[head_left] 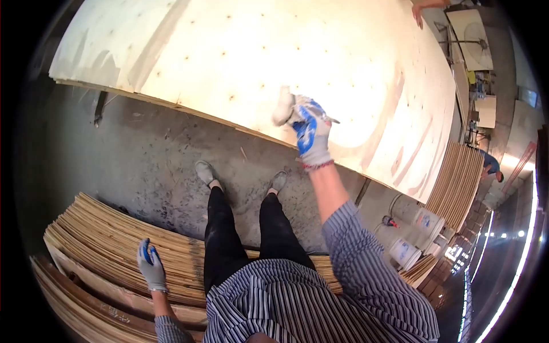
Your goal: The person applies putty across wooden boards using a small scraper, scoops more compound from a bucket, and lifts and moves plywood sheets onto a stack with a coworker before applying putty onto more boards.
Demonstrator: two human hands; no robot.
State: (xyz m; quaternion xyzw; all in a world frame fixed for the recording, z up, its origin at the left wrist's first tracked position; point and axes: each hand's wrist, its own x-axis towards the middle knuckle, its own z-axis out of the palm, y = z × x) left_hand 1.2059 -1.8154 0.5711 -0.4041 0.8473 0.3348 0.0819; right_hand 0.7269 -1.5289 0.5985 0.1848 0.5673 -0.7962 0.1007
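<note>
My right hand, in a white and blue work glove, is over the near edge of a large pale wooden sheet. Its fingers are curled round something I cannot make out. A slim grey tip juts from the right side of that fist, and a blurred whitish part shows at its left. Low at my left side hangs my left hand, gloved alike, above a stack of thin wooden sheets. Its fingers are loosely bent and apart, with nothing visible in them. Small dark knots and smeared patches mark the pale sheet.
Another person's hand rests at the sheet's far right corner. White buckets stand on the floor at right, near another sheet stack. A person bends over farther back. My feet are on the stained concrete floor.
</note>
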